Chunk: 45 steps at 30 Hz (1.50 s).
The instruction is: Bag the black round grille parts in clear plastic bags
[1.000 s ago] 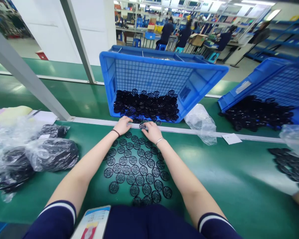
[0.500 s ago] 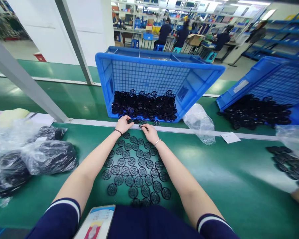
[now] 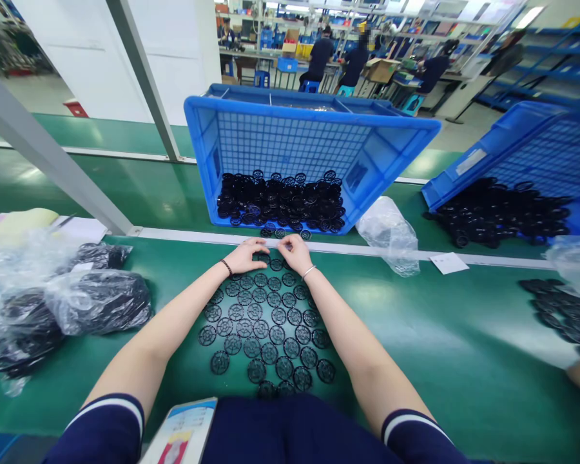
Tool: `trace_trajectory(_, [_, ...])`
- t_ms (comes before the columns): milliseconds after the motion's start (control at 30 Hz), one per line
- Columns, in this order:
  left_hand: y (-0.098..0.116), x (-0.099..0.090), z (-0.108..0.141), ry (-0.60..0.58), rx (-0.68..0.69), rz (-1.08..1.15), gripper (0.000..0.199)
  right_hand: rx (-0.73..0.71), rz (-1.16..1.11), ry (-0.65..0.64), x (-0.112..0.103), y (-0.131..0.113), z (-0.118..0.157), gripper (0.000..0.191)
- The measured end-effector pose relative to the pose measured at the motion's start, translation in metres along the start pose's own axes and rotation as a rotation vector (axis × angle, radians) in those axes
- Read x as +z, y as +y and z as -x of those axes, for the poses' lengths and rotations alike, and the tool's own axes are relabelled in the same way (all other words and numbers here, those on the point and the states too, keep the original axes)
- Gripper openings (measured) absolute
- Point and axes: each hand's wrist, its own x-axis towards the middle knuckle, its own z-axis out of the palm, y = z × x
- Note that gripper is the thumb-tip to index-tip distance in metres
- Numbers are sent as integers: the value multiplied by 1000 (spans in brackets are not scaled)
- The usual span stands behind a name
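Many round black spoked plastic discs [image 3: 269,352] lie flat and spread over the green table between my forearms. My left hand [image 3: 245,258] is at the far end of this spread, thumb and fingers apart, beside a disc [image 3: 263,259] lying at its fingertips. Close to its right, my right hand [image 3: 296,255] has thumb and fingertips pressed together; whatever is in the pinch is too small to make out. Another disc [image 3: 276,264] lies just under the right fingers. Beyond both hands, a tilted blue crate [image 3: 290,138] holds a heap of the same discs [image 3: 280,200].
Plastic bags of black parts [image 3: 96,303] lie at the left. A clear bag [image 3: 389,235] and white card [image 3: 448,263] lie right of the crate. Farther right stand a second blue crate [image 3: 483,151] with discs and a pile of discs [image 3: 563,312]. A metal post [image 3: 53,142] rises at left.
Both hands have drawn back slightly from the crate's edge toward me. The left fingers have spread apart, and discs now show by the fingertips at the far end of the spread.
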Motion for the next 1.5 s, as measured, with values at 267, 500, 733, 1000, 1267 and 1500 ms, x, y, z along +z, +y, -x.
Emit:
trace_trajectory(267, [1,11,-49,157,-296,-164,22,161,104,126,16,-3,-26,27])
trace_trajectory(500, [4,20,-61,162,-373,-195,22,197,46,127,18,0,-27,23])
trace_trajectory(733, [-3,12,-47,171,-368,-120,26,119,-106,83,10,4,-23,30])
trace_trajectory(1000, [1,11,-25,179,-269,-99,12,-21,-102,-58,-11,9,6,18])
trace_trajectory(1267, [3,5,-33,203,-211,-122,18,167,110,231,-21,28,4,20])
trace_trajectory(1500, [15,16,-69,180,-213,-169,33,323,211,276,-29,42,-9,35])
